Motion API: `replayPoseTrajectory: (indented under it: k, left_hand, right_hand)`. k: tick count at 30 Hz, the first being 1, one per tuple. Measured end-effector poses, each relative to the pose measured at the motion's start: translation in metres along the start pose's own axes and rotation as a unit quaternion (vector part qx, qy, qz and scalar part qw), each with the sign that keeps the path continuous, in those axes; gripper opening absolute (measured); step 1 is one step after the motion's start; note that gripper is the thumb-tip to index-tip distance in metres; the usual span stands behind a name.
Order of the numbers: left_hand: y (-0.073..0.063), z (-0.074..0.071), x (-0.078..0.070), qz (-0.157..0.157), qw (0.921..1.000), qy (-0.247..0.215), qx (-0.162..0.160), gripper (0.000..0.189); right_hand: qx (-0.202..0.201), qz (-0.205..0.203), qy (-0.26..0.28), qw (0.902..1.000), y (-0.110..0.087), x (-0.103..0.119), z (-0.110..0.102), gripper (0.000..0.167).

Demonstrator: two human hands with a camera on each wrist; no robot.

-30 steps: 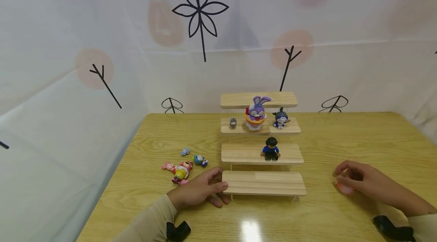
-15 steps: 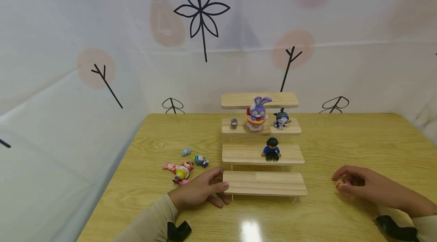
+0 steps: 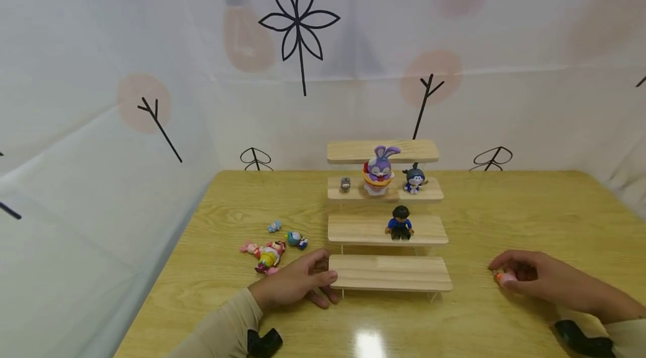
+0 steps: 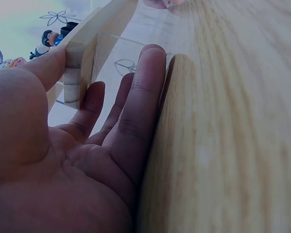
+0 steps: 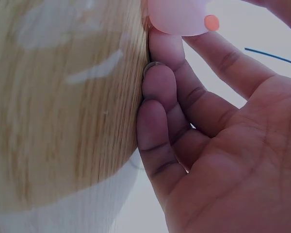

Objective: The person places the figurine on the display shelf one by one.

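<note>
My left hand [image 3: 295, 280] grips the left end of the lowest board of a tiered wooden display stand [image 3: 388, 272]. In the left wrist view its thumb presses the board's end [image 4: 73, 73] while other fingers reach underneath, low by the tabletop. Right of the stand, my right hand [image 3: 550, 282] pinches a small pink toy [image 5: 177, 14] with an orange spot, low over the table. Much of that toy is hidden by the fingers. Its remaining fingertips rest along the wood in the right wrist view.
On the stand are a dark-haired blue-shirted figure [image 3: 400, 224], a purple rabbit [image 3: 378, 170], a dark-haired small figure [image 3: 415, 179] and a tiny grey one [image 3: 345, 184]. Several toys, including a yellow-and-pink figure [image 3: 269, 257], lie left of my left hand. A patterned cloth [image 3: 202, 38] hangs behind.
The pink toy has turned in my right fingers, so its orange spot shows at the left. My right hand has shifted very slightly left; my left hand keeps its place on the stand.
</note>
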State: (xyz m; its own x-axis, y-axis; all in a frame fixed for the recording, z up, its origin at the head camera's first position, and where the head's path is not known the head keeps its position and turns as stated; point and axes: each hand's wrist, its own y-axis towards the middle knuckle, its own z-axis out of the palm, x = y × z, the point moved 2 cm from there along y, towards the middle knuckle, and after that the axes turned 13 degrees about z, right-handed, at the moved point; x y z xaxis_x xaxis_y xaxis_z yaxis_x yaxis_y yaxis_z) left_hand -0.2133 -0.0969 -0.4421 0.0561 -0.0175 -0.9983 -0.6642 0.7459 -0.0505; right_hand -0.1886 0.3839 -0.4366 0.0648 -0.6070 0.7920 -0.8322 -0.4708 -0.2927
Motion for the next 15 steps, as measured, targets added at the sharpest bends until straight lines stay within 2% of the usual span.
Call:
replayPoseTrajectory:
  k: [2,9,15]
  left_hand:
    - [0.0,-0.0003,0.0001,0.001,1.0,0.0,0.0,0.057]
    - [0.0001,-0.0004,0.0013,0.005,0.9999,-0.002,-0.009,0.05]
    - [-0.0006,0.0011,0.0003,0.003,1.0,-0.001,-0.005,0.058]
  right_hand:
    - [0.001,-0.002,-0.003,1.0,0.0002,0.0004,0.0005,0.026]
    - [-0.035,-0.003,-0.035,0.9988,0.0029,0.0028,0.0011,0.022]
    - [-0.056,0.002,-0.05,0.9972,0.0021,0.0059,0.0043,0.017]
